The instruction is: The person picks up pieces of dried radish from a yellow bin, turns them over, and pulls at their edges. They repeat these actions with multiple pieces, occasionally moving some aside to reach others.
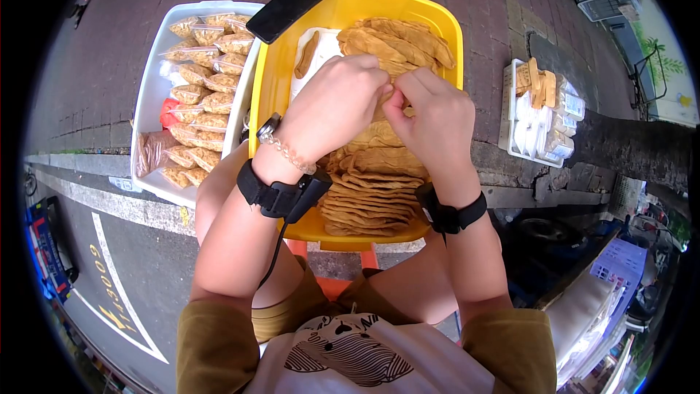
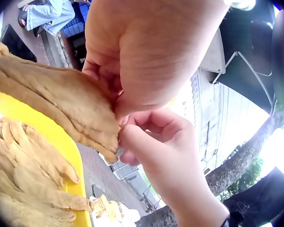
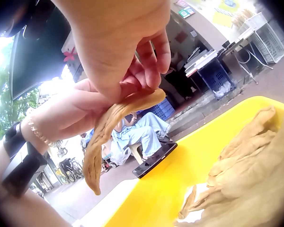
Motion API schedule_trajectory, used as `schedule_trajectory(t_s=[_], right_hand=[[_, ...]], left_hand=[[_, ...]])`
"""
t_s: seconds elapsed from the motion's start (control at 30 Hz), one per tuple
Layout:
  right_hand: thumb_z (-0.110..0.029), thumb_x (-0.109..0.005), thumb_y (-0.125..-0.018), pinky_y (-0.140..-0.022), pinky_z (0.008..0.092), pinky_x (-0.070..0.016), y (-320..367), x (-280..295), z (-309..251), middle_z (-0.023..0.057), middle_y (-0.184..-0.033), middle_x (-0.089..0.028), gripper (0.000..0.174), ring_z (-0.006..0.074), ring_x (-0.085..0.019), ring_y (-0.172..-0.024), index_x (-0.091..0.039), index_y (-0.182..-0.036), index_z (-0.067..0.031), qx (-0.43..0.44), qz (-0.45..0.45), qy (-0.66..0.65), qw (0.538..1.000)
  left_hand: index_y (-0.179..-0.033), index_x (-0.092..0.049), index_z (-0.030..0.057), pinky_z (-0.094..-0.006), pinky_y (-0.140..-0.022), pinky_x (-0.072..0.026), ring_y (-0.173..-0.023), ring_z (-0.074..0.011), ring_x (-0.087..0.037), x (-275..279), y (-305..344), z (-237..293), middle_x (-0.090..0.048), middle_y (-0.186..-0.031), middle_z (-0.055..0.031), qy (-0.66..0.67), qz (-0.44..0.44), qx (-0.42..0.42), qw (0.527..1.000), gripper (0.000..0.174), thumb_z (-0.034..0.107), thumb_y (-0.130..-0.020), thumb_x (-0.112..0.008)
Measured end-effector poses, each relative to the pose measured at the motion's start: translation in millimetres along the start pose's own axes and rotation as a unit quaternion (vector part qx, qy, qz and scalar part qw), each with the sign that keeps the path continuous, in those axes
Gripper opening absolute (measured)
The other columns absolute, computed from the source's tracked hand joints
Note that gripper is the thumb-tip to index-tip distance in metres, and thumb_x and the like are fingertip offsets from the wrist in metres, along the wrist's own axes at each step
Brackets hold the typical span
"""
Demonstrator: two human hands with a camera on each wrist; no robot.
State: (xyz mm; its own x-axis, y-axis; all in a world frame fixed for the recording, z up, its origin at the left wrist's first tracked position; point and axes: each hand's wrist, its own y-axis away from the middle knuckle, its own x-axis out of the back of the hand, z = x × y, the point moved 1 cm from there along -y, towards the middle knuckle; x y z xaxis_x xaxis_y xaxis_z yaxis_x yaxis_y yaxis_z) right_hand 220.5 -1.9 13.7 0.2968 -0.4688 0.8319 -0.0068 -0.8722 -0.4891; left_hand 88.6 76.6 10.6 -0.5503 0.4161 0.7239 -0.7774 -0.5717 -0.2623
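My left hand (image 1: 337, 106) and right hand (image 1: 435, 113) meet over a yellow tub (image 1: 284, 44). Between them they pinch a long, tan, wrinkled strip of food (image 2: 61, 101), perhaps bean curd skin. Their thumbs and fingertips come together at one end of it. Seen from the right wrist, the strip (image 3: 102, 137) hangs down in a curve from the fingers. In the head view the hands mostly hide it. Inside the tub, similar strips (image 1: 372, 201) lie stacked in rows, and a small single piece (image 1: 307, 55) lies on a white surface at the far left.
A black phone (image 1: 287, 9) lies across the tub's far left corner. To the left, a white bin (image 1: 164, 66) holds several bags of snacks (image 1: 193, 95). A white basket (image 1: 508, 113) with packages stands on the right. A seated person (image 3: 144, 135) appears farther off.
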Motion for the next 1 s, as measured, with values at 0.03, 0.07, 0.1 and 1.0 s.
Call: schedule_trajectory(t_s=[0.03, 0.07, 0.1, 1.0], right_hand=[[-0.009, -0.066, -0.068, -0.048, 0.0317, -0.0448, 0, 0, 0, 0.0049, -0.066, -0.054, 0.009, 0.0242, -0.057, -0.055, -0.057, -0.071, -0.0074, 0.000, 0.000, 0.000, 1.000], [-0.008, -0.065, -0.068, -0.048, 0.0313, -0.0450, 0, 0, 0, 0.0046, -0.067, -0.055, 0.009, 0.0236, -0.057, -0.055, -0.057, -0.071, -0.0075, 0.003, 0.000, -0.002, 1.000], [-0.007, -0.065, -0.068, -0.049, 0.0309, -0.0453, 0, 0, 1, 0.0043, -0.068, -0.055, 0.009, 0.0230, -0.057, -0.055, -0.057, -0.071, -0.0075, 0.006, -0.001, -0.005, 1.000], [-0.015, -0.053, -0.090, -0.072, 0.0245, -0.0413, -2, 13, 37, 0.0037, -0.079, -0.057, 0.012, 0.0125, -0.052, -0.075, -0.057, -0.085, -0.0047, -0.247, 0.008, -0.783, 0.571]], left_hand=[[-0.078, -0.060, -0.0035, -0.0411, -0.070, -0.0468, -0.077, -0.0364, -0.056, 1, 0, 0, -0.056, -0.078, -0.0173, 0.000, 0.000, 0.000, 1.000, 0.007, 0.002, -0.080, -0.057], [-0.077, -0.060, -0.0035, -0.0410, -0.070, -0.0468, -0.077, -0.0363, -0.057, 1, 0, -1, -0.056, -0.078, -0.0172, -0.002, -0.006, -0.004, 1.000, 0.007, 0.003, -0.080, -0.058], [-0.077, -0.061, -0.0035, -0.0410, -0.070, -0.0469, -0.077, -0.0362, -0.057, 2, 0, -1, -0.056, -0.078, -0.0170, -0.004, -0.013, -0.008, 1.000, 0.008, 0.003, -0.080, -0.058], [-0.090, -0.060, -0.0051, -0.0253, -0.062, -0.0405, -0.067, -0.0119, -0.049, -1, -4, -11, -0.055, -0.075, -0.0072, 0.142, 0.093, 0.130, 0.977, 0.019, 0.013, -0.091, -0.057]])
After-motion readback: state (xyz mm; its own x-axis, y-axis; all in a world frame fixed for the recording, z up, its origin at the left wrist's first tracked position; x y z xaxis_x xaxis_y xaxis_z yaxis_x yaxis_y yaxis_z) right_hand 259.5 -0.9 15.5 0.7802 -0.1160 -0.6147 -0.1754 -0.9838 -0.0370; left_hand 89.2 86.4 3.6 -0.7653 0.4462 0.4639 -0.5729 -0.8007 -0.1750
